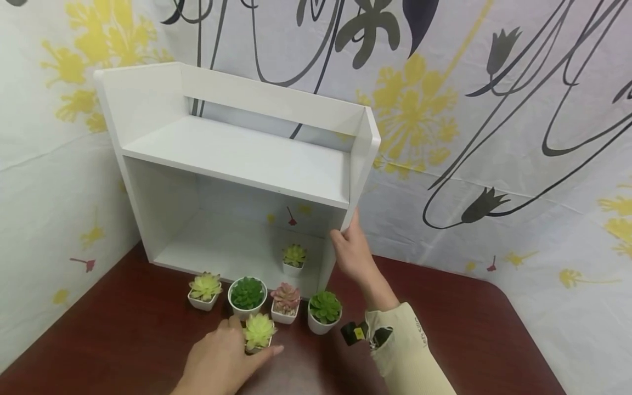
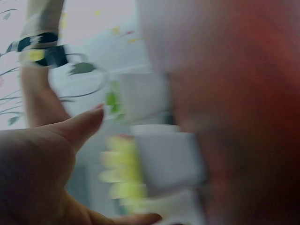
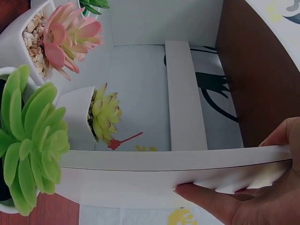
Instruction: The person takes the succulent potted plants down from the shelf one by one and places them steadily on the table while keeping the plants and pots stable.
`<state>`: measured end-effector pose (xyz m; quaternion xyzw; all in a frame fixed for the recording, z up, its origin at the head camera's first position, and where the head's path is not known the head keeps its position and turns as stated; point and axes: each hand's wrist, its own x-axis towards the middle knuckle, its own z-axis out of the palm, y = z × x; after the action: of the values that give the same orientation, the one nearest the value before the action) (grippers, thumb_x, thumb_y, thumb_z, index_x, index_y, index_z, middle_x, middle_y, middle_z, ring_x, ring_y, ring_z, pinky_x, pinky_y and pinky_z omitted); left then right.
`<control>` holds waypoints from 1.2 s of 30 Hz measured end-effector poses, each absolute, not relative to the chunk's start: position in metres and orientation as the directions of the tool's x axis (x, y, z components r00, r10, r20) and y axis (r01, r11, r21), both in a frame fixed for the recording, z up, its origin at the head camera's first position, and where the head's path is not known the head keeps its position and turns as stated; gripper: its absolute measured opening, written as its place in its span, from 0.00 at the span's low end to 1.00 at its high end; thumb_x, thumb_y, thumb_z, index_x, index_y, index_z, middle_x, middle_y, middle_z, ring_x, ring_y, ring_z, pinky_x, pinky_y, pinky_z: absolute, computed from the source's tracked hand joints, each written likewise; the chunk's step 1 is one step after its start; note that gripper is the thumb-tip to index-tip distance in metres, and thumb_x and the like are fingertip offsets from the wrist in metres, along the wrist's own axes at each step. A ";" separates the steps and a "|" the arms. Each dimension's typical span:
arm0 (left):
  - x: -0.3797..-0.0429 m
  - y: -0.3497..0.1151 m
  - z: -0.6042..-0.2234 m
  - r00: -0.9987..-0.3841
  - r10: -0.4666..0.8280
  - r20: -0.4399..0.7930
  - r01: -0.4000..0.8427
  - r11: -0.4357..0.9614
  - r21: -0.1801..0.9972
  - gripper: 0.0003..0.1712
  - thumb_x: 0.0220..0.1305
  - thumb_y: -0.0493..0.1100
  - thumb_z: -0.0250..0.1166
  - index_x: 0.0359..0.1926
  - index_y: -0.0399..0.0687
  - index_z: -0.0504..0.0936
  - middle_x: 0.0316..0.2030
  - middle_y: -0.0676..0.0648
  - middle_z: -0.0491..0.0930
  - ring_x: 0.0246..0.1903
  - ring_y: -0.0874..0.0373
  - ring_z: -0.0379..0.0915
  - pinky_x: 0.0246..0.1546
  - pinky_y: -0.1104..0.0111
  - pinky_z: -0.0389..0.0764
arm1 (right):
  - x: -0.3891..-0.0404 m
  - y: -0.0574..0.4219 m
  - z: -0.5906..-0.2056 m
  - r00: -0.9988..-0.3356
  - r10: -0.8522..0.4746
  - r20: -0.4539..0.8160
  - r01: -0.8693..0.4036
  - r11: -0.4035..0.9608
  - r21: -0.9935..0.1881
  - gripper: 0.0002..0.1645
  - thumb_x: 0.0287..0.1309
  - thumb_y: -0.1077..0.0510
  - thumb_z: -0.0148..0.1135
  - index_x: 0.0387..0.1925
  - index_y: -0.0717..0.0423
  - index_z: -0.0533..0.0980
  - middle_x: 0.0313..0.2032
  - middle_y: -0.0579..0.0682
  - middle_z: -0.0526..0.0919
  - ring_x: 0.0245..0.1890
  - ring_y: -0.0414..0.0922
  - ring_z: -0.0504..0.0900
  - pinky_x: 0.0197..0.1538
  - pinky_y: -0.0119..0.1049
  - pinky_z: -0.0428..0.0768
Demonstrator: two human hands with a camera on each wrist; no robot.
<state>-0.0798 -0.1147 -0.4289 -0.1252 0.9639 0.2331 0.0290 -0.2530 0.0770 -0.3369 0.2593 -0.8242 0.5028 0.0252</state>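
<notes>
My left hand (image 1: 219,356) is at a yellow-green succulent (image 1: 259,330) in front of the row of pots, thumb and fingers spread either side of it. The blurred left wrist view shows the thumb apart from the white pot (image 2: 168,159). My right hand (image 1: 353,249) grips the right side panel of a white shelf (image 1: 237,159), thumb on one face and fingers round the other. Inside its lower compartment, near the right panel, stands a small yellow-green succulent (image 1: 293,258). A pink succulent (image 3: 70,37) and a green succulent (image 3: 33,140) show close by in the right wrist view.
Along the shelf's front stand another yellow-green succulent (image 1: 204,289), a dark green one (image 1: 248,296) in a round pot, the pink one and the bright green one. The dark red table (image 1: 108,329) meets patterned cloth walls (image 1: 494,137) behind and at the sides.
</notes>
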 end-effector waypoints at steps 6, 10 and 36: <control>-0.080 -0.115 -0.389 -0.973 -0.221 0.073 -0.171 0.890 0.424 0.45 0.62 0.75 0.59 0.42 0.32 0.80 0.27 0.45 0.76 0.19 0.55 0.74 0.15 0.62 0.72 | -0.253 0.078 -0.335 -0.865 -0.400 0.304 -0.453 0.362 -0.814 0.50 0.71 0.63 0.40 0.78 0.28 0.27 0.80 0.55 0.45 0.78 0.57 0.55 0.72 0.64 0.65; -0.088 -0.116 -0.377 -0.963 -0.179 0.201 -0.085 0.911 0.404 0.31 0.64 0.67 0.65 0.30 0.41 0.78 0.20 0.50 0.71 0.14 0.59 0.65 0.11 0.68 0.63 | -0.251 0.079 -0.336 -0.873 -0.386 0.297 -0.443 0.375 -0.814 0.50 0.71 0.63 0.41 0.79 0.31 0.27 0.80 0.57 0.47 0.77 0.58 0.57 0.71 0.63 0.67; -0.192 -0.108 -0.355 -0.992 0.029 -0.126 -0.048 0.826 0.562 0.29 0.68 0.62 0.62 0.39 0.38 0.85 0.29 0.42 0.83 0.19 0.57 0.70 0.19 0.67 0.72 | -0.248 0.079 -0.335 -0.895 -0.367 0.253 -0.399 0.408 -0.821 0.46 0.72 0.59 0.41 0.80 0.34 0.32 0.76 0.62 0.57 0.73 0.60 0.65 0.65 0.64 0.73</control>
<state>-0.1919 -0.1085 -0.3551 -0.0049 0.9533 0.2951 0.0647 -0.2482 0.0786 -0.3354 0.2285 -0.8390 0.4935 0.0163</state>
